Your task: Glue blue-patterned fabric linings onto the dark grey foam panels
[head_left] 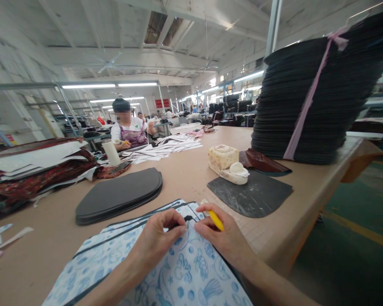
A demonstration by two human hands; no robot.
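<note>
A white fabric piece [181,276] printed with blue sea creatures and edged with dark piping lies at the near edge of the table [185,174]. My left hand [158,238] pinches a fold of this fabric near its top edge, fingers closed. My right hand [221,238] is beside it, almost touching, with a yellow tool [215,219] gripped between the fingers and its fingertips on the same spot of fabric. A small dark bit of the trim [188,218] shows between the two hands.
A flat stack of dark grey curved pieces [119,195] lies ahead left. A dark slab [252,195] carries a pale wax-like block [225,159]. A tall black bundle tied with pink ribbon [319,93] stands at right. Patterned fabric [35,170] is piled left. A co-worker [130,129] sits opposite.
</note>
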